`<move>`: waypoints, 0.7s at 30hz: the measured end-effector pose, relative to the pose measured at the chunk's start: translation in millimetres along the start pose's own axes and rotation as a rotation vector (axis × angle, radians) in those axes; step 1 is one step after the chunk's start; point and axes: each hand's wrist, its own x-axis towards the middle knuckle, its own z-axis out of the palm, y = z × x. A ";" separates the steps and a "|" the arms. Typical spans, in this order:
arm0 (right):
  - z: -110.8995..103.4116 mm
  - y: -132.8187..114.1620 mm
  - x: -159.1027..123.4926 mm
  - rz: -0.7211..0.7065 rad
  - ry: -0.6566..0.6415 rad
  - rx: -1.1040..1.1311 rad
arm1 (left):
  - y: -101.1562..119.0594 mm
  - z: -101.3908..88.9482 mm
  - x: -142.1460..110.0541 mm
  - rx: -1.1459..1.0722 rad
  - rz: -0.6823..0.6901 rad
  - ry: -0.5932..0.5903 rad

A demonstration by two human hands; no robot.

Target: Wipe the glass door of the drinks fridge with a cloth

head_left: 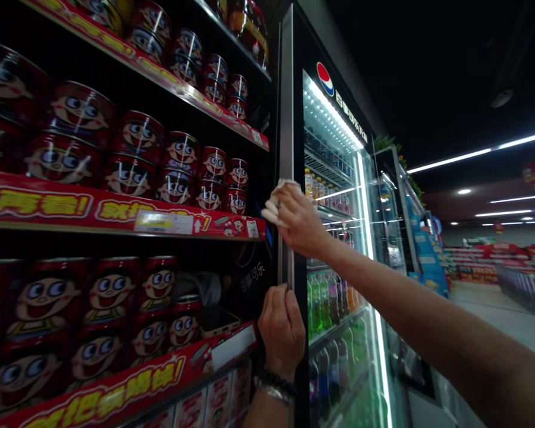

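Observation:
My right hand (301,220) reaches in from the right, its fingers pressed round a crumpled whitish cloth (271,212). The cloth is against the silver metal edge (287,119) of a drinks fridge (370,172). Lower down, my left hand (282,324), with a dark bead bracelet and a metal band at the wrist, is closed at that same metal edge. Its fingers curl round the strip, and the fingertips are partly hidden. Beside both hands, on the left, shelf ends carry red cans (238,172) with cartoon faces.
Red price strips (120,205) line the can shelves. A dark tray-like object (218,321) and grey fabric (205,288) lie on the lower shelf. Bottles (323,297) stand behind the lit fridge glass. To the right, an aisle floor (477,309) runs past a metal railing (524,291).

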 end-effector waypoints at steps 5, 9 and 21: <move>-5.7 -58.5 -88.8 -0.102 -0.126 0.109 | 3.3 -0.9 0.0 -0.038 -0.051 -0.022; -1.7 -36.9 -72.4 -0.039 -0.080 0.134 | 3.8 0.1 0.4 -0.042 -0.056 -0.009; 50.8 65.4 -57.2 0.901 0.355 0.239 | 5.2 9.0 -2.6 -0.003 -0.045 0.065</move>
